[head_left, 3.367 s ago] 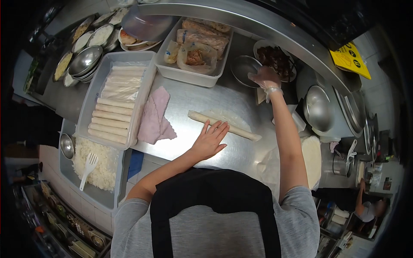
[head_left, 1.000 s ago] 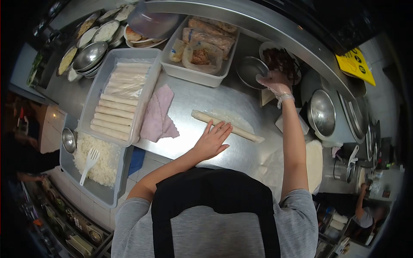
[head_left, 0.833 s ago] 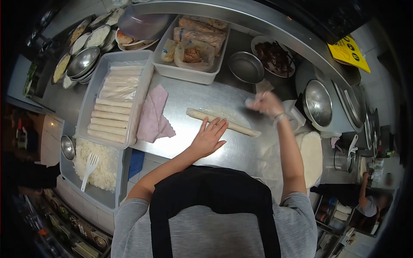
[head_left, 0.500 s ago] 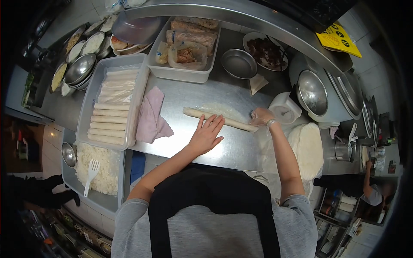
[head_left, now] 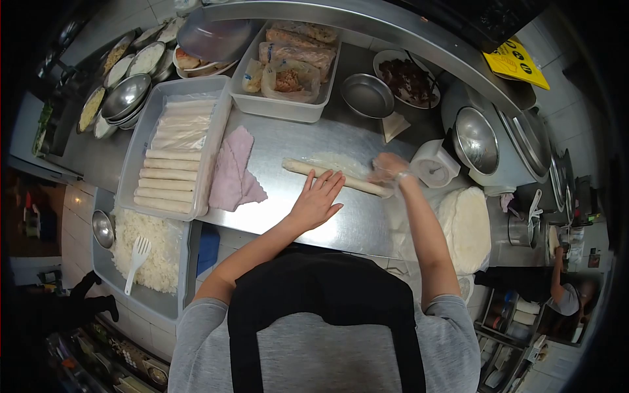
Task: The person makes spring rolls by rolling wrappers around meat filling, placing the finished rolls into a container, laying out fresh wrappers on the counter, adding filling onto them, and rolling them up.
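Observation:
A long pale roll [head_left: 362, 185], like an uncooked spring roll, lies slantwise on the steel worktop. My left hand [head_left: 316, 202] rests flat on its middle, fingers spread. Just behind the roll's right half, my right hand [head_left: 389, 168], in a clear plastic glove, is smeared by motion, so its fingers are hard to make out. A thin translucent film [head_left: 334, 162] lies along the far side of the roll. To the right is a stack of round white wrappers [head_left: 466, 229], partly under clear plastic.
Left stands a plastic tub [head_left: 223, 108] of finished rolls beside a pink cloth [head_left: 230, 170]. Below it, a grey bin [head_left: 185, 262] holds white shreds and a fork [head_left: 139, 257]. Behind are a filling tub [head_left: 282, 112], a metal bowl [head_left: 367, 96] and a scale [head_left: 435, 164].
My right hand has moved left and slightly up from the roll's right end, and is now blurred. The left hand stays flat on the roll. The whole view has shifted slightly.

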A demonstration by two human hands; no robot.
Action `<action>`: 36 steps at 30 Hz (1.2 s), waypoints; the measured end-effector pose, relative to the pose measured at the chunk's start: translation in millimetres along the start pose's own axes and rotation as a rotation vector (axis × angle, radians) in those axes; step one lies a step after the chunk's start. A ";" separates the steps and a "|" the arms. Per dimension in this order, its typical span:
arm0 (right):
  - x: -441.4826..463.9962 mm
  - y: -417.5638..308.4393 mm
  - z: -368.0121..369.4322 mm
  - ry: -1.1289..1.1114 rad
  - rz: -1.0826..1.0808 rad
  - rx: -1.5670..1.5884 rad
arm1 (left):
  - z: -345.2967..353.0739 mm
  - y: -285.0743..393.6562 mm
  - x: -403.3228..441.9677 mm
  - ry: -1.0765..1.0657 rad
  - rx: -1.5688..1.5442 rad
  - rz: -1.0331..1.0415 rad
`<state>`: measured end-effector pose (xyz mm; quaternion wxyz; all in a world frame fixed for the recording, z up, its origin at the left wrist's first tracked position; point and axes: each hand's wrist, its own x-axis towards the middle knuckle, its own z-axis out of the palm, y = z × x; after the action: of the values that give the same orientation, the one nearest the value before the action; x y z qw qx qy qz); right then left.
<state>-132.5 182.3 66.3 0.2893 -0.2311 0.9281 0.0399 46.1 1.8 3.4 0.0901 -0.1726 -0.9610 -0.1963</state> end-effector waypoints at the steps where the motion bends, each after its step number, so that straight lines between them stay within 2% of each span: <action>1: 3.3 -17.4 -3.2 0.005 0.024 0.022 | 0.0 0.0 -0.2 0.003 0.005 0.000; 4: 16.8 -48.4 -12.9 0.107 0.037 0.155 | 0.9 1.5 1.8 0.008 0.008 0.006; 7: 19.8 -41.6 -11.0 0.084 0.028 0.090 | 0.1 0.4 -0.4 0.015 0.013 0.001; 9: 11.6 -12.2 4.6 0.159 -0.052 0.027 | 0.0 -1.0 0.3 0.028 0.010 -0.005; 12: 6.2 30.3 21.4 0.095 -0.051 -0.101 | 1.8 -1.2 -1.8 0.044 -0.003 -0.002; 18: -6.3 26.3 14.7 0.108 0.162 0.158 | 0.7 -2.5 0.6 0.035 0.004 0.024; 20: -8.4 38.2 24.8 0.167 0.023 -0.055 | -0.7 -2.6 2.5 0.110 0.002 0.034; 21: -8.4 44.3 30.4 0.167 0.033 -0.051 | -0.4 -4.9 5.6 0.108 -0.001 0.043; 23: -19.6 40.5 29.3 0.432 0.095 -0.046 | 2.8 -16.4 15.2 0.137 0.055 0.100; 24: -24.3 36.7 29.8 0.433 0.103 -0.044 | 3.9 -22.5 20.5 0.240 0.064 0.159; 26: -39.8 6.1 25.6 0.672 -0.107 0.229 | 3.5 -34.4 29.8 0.221 -0.006 0.188; 28: -42.9 -11.7 42.8 0.782 -0.538 0.261 | 0.1 -40.4 39.4 0.171 -0.107 0.185; 29: -41.3 -17.6 49.1 0.788 -0.532 0.265 | -3.7 -43.7 45.8 0.167 -0.105 0.193; 31: -36.3 -23.9 57.9 0.761 -0.600 0.278 | -9.5 -52.0 59.4 -0.069 -0.273 0.104; 33: -28.6 -21.9 59.5 0.754 -0.567 0.318 | -11.6 -57.1 69.2 -0.091 -0.277 0.109; 35: -18.1 -14.8 55.7 0.575 -0.465 0.467 | -15.2 -53.3 72.3 -0.110 -0.281 0.118; 36: -13.9 -12.1 55.1 0.578 -0.463 0.470 | -15.6 -46.6 68.3 -0.005 -0.213 0.144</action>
<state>-88.3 188.6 29.0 0.0639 -0.3625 0.8785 -0.3046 -32.5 -24.6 17.8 0.0826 -0.2502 -0.9202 -0.2896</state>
